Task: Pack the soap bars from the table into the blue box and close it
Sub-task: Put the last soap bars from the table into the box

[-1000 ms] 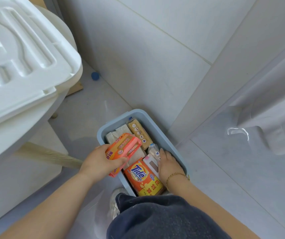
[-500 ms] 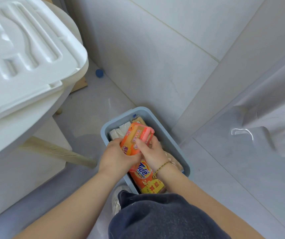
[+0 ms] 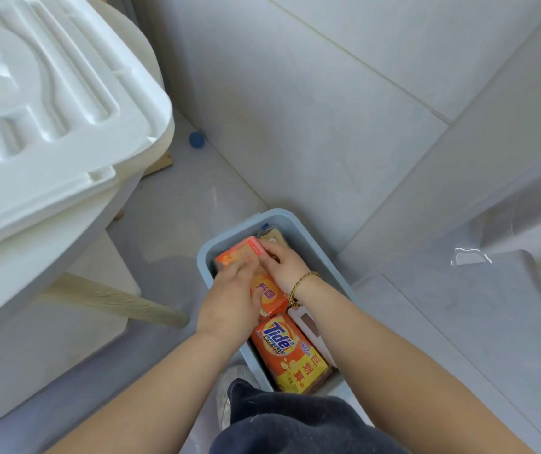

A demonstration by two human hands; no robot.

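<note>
We are pressing the orange soap pack (image 3: 270,294) into the blue box (image 3: 280,215) at its far end, left hand (image 3: 230,299) gripping it, right hand (image 3: 284,267) lying flat on it; sitting too high, it could be blocking the closing.
</note>
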